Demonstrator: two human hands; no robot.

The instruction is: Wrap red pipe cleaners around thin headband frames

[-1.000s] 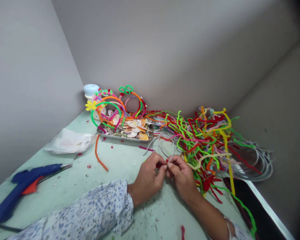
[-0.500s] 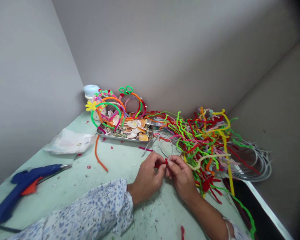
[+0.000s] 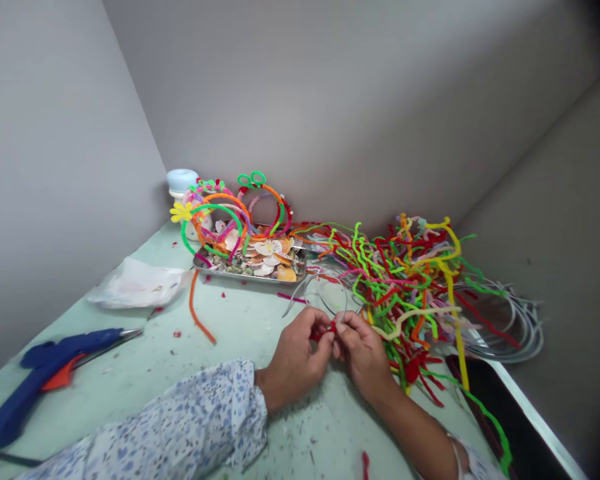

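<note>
My left hand (image 3: 297, 357) is closed, its thumb and forefinger pinching a small piece of red pipe cleaner (image 3: 333, 327). Right beside it, my right hand (image 3: 367, 357) pinches one end of a thin grey headband (image 3: 346, 297), where the red pipe cleaner meets it. The band arches away from me, its far end free over the table. Both hands stay close together, and the fingers partly hide the join. A heap of bright pipe cleaners (image 3: 395, 280) lies just to the right of my right hand.
A metal tray (image 3: 250, 275) of shells stands at the back, with decorated headbands (image 3: 240, 207) on it. A blue glue gun (image 3: 55, 357) lies left, near a white plastic bag (image 3: 140, 285). Bare grey headbands (image 3: 517, 340) and a dark tray (image 3: 510, 413) are at right.
My fingers have shifted slightly around the red pipe cleaner, and the left thumb has moved a little. Everything else stays in place.
</note>
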